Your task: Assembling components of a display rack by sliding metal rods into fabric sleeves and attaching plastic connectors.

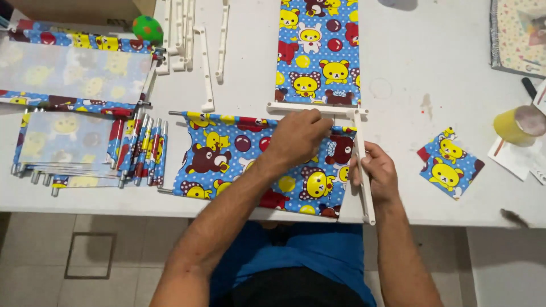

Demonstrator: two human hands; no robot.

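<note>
A blue fabric panel (227, 153) printed with cartoon bears lies flat near the front edge of the white table (432, 62). A second strip of the same fabric (318, 51) runs away from me beyond it. A white plastic frame rail (364, 170) lies along the panel's right edge and meets a white crossbar (284, 107) at the top. My left hand (298, 136) presses down on the panel's upper right, fingertips at the crossbar. My right hand (378, 170) grips the vertical rail.
Finished fabric panels with metal rods (85, 142) are stacked at the left. Loose white plastic rails (187, 34) lie at the back beside a green ball (147, 28). A small fabric square (449, 162), a yellow tape roll (517, 125) and a notebook (520, 34) sit at the right.
</note>
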